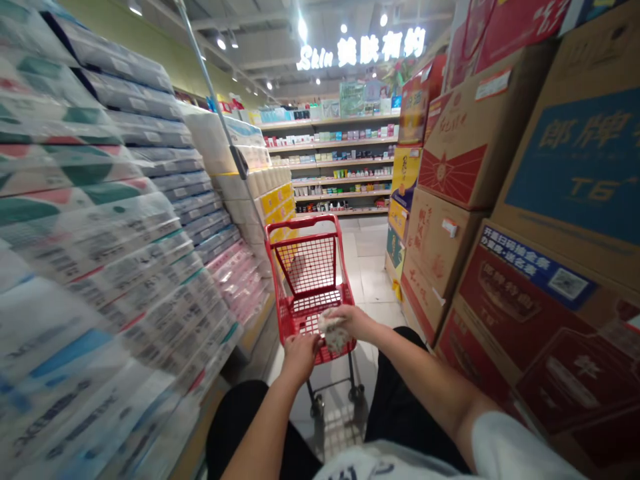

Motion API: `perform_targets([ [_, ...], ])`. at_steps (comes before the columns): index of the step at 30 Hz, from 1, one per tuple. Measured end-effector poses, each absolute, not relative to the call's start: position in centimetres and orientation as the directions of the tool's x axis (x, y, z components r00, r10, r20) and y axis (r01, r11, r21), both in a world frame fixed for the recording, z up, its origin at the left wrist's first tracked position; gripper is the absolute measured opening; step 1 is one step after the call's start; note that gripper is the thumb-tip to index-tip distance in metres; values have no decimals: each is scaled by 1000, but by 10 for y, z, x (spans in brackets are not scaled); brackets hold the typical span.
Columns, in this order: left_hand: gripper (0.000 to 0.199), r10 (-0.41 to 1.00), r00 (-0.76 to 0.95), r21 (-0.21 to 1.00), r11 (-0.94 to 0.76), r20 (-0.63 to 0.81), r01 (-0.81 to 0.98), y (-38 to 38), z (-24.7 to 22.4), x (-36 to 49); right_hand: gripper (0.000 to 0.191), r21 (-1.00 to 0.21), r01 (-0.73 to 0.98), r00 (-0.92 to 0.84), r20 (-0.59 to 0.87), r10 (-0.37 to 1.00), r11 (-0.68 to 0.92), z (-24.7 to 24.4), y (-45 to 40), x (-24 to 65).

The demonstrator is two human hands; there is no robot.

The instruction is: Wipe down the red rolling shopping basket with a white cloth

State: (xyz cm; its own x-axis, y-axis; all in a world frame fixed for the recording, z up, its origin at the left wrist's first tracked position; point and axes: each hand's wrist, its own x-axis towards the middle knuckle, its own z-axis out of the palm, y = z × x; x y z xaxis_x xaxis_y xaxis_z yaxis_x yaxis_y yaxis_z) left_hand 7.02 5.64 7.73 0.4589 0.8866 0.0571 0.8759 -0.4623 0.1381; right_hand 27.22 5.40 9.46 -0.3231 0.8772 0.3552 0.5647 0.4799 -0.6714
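A red shopping cart (306,250) with a grid-patterned back panel stands in front of me in the aisle. My left hand (300,353) is at the cart's near edge, its fingers curled over the rim. My right hand (353,323) holds a pale, patterned crumpled cloth (335,330) over the near right part of the cart. The cloth hangs from my fingers and hides some of the rim behind it.
Wrapped paper packs (155,233) are piled high along the left. Cardboard boxes (450,160) are stacked close on the right. A metal pole (207,80) slants down at the left. Shelves of small goods (345,143) cross the far end of the tiled floor (367,267).
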Motion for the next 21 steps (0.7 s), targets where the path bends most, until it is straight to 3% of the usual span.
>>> perform_targets([
  [3,33,880,471,132,-475,64,870,56,77,69,34,-601,627,-153,529,835,496,86,49,272],
  [7,30,874,483,122,-485,52,866,55,78,70,26,-279,718,-419,558,716,638,56,28,264],
  [10,32,875,482,109,-484,46,868,53,79,72,16,-140,764,-460,568,683,630,35,18,262],
  [16,32,892,451,91,-450,19,888,53,84,76,19,-160,802,-388,592,707,575,20,12,257],
  [21,34,883,469,88,-468,4,879,53,90,77,15,-260,821,-350,476,807,509,27,3,247],
])
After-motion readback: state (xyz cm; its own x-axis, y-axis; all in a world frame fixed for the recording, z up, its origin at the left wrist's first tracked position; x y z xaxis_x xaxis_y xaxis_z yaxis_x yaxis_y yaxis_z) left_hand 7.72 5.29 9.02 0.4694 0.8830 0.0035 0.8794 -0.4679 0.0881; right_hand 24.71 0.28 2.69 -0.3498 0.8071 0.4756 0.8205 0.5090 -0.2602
